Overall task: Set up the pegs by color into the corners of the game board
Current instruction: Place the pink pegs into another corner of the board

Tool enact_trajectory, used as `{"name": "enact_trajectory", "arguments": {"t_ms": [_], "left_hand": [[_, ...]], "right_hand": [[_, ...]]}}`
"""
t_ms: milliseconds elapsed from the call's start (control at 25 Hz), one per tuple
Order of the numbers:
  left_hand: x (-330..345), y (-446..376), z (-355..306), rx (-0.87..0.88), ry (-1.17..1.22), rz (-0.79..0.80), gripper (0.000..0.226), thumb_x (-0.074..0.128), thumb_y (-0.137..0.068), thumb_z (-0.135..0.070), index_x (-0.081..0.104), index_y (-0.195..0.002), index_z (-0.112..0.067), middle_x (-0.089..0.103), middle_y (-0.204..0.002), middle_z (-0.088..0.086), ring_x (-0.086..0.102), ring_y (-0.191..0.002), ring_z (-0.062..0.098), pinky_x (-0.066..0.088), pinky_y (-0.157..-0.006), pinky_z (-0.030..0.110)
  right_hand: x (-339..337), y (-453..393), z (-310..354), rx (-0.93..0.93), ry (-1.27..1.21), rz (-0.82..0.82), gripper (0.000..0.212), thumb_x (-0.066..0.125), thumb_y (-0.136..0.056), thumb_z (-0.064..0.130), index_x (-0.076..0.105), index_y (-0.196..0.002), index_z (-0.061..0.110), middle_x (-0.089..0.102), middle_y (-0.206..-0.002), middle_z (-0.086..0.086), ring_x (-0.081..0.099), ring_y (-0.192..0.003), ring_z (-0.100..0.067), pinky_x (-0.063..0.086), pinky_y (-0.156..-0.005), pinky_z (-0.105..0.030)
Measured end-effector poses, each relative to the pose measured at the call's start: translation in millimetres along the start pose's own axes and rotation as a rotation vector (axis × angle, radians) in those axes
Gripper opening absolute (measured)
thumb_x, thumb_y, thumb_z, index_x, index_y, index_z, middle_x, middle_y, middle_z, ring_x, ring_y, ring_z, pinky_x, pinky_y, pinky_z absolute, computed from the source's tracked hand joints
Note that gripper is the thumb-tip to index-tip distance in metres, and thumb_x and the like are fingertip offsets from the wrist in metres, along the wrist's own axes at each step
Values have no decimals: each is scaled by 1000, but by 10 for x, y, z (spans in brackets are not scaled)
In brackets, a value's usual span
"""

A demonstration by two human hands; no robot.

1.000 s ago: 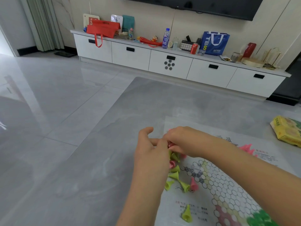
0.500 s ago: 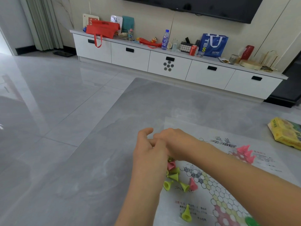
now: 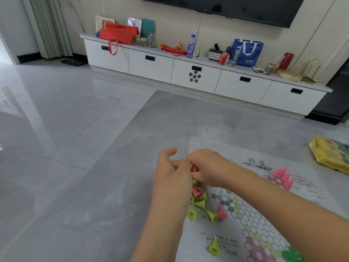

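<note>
1. Pegs: loose pile of yellow-green pegs and pink ones lying tipped at the board's 9 o'clock edge, just below both hands.
2. Game board, a paper sheet with a hexagon grid, lies flat on the grey desk.
3. Right hand has its fingers curled round a pink peg, at 12 o'clock of the pile.
4. Left hand touches the right hand, fingers curled toward the same peg, thumb raised; cannot tell whether it really grips anything.
5. Another pink peg lies at 3 o'clock of the pile, touching a yellow-green one.
6. Single yellow-green peg stands upright at 6 o'clock, apart from the pile.
7. Pink peg group stands in the board's corner at 2 o'clock.
8. Green pegs, blurred, at 5 o'clock frame edge.
9. Yellow box on desk at 3 o'clock, well apart from the board.
</note>
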State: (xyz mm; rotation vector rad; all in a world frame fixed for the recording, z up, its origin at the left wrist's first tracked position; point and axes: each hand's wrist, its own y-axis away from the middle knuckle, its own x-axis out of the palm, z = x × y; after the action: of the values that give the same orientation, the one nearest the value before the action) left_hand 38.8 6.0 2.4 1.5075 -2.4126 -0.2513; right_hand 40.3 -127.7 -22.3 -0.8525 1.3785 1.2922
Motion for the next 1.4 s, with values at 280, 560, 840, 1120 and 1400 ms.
{"name": "enact_trajectory", "arguments": {"t_ms": [280, 560, 840, 1120, 1400], "left_hand": [[14, -3, 17, 3, 21, 5, 38, 43, -89, -11, 45, -122, -28, 59, -78, -4, 49, -56, 8, 40, -45, 14], [38, -12, 45, 10, 47, -2, 33, 44, -89, -10, 49, -115, -29, 58, -77, -2, 46, -53, 10, 39, -37, 10], [85, -21, 91, 23, 44, -23, 29, 45, -88, -10, 52, -111, -26, 54, -71, 2, 47, -54, 12, 42, -43, 15], [247, -13, 135, -243, 571, 194, 27, 39, -94, -14, 60, -105, 0, 68, -102, 19, 68, -85, 23, 54, -86, 37], [432, 94, 194, -259, 706, 208, 20, 47, -88, -8, 60, -97, 3, 67, -89, 20, 69, -70, 23, 59, -73, 34]], "right_hand": [[69, 31, -33, 7, -55, -22, 38, 54, -84, 11, 30, -61, 30, 38, -76, 7, 47, -83, -19, 37, -70, -28], [-76, 190, -167, 116, -564, -193, 10, 62, -82, 10, 62, -91, 13, 63, -90, -4, 64, -63, -24, 56, -64, -34], [-67, 271, -250, 134, -766, -292, 10, 66, -80, 16, 65, -88, 21, 62, -93, 0, 58, -76, -8, 53, -79, -30], [-319, 675, -133, -86, -740, -246, 18, 67, -79, 20, 68, -97, 22, 71, -89, 3, 66, -80, -6, 54, -79, -20], [-322, 1004, -270, -64, -682, -388, 14, 62, -83, 20, 64, -93, 29, 71, -89, 11, 65, -84, 4, 50, -78, -11]]}}
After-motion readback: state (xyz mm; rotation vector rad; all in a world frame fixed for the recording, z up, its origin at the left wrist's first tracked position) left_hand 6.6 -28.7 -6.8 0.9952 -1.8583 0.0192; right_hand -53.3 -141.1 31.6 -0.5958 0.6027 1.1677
